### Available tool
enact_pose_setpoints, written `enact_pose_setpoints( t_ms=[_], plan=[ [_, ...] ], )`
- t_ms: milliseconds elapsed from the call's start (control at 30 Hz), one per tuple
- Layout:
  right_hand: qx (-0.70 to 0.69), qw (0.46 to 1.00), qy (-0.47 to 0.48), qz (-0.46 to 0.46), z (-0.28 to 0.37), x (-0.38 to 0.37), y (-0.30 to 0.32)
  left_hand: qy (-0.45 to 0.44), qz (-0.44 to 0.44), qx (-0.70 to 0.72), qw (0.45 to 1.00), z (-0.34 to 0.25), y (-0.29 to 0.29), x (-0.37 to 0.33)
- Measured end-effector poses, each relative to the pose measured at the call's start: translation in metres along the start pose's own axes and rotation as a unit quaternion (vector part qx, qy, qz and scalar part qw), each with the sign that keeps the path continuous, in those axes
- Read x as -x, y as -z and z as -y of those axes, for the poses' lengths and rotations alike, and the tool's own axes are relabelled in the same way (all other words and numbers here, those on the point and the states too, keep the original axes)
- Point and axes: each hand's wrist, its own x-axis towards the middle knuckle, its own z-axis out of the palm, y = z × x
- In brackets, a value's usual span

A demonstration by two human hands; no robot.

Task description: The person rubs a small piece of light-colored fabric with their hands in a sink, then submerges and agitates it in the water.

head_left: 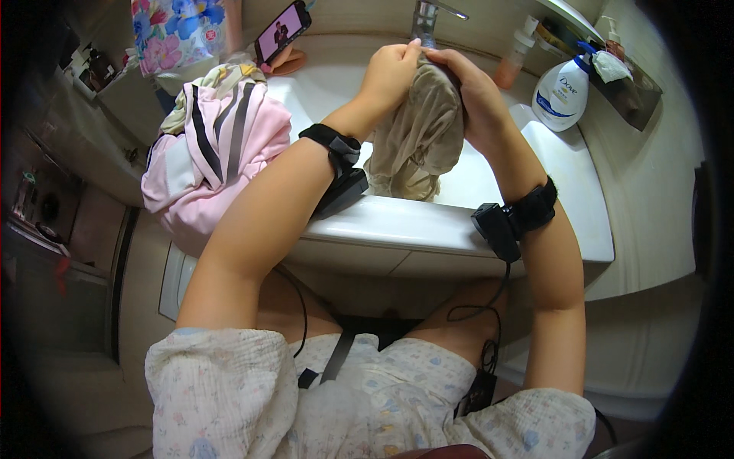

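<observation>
Left hand: my left hand [384,76] is curled shut, thumb up, at the top left of the bunched brown cloth [425,126]; its fingertips are turned away, so I judge rather than see that they pinch the fabric.
Right hand: my right hand [475,90] wraps the cloth's upper right side, fingers bent over the top, palm against it.
Cloth from grip: it hangs from between my hands toward me, long axis running from just before the faucet [425,24] to the basin's near edge; both hands touch it, neither clearly nearer.
Basin: the cloth is over the white basin [397,220], its lower end just inside the near rim.
Wrists: a black strap with a small box sits on each, the left strap [336,144] and right strap [533,209].
Basin's left edge: a heap of pink striped clothes [237,145]; behind it, a phone [281,32] propped up.
Basin's far right corner: a white pump bottle [562,93].
Hard to make out: my palms, the cloth's folds under my fingers, whether water runs behind my hands, and the dark fisheye rim.
</observation>
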Motion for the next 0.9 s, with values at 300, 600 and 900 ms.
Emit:
enact_pose_setpoints(
  t_ms=[300,600,900],
  plan=[
    [-0.046,0.991,0.027,-0.124,0.002,-0.017,0.027,0.042,0.009,-0.078,0.996,-0.017,0.001,0.007],
    [-0.069,0.984,0.018,-0.161,-0.004,-0.028,0.045,0.054,0.026,-0.053,0.997,-0.023,-0.007,0.011],
    [-0.062,0.985,0.022,-0.161,-0.009,-0.033,0.048,0.02,0.019,-0.055,0.998,-0.021,-0.011,0.011]
  ],
)
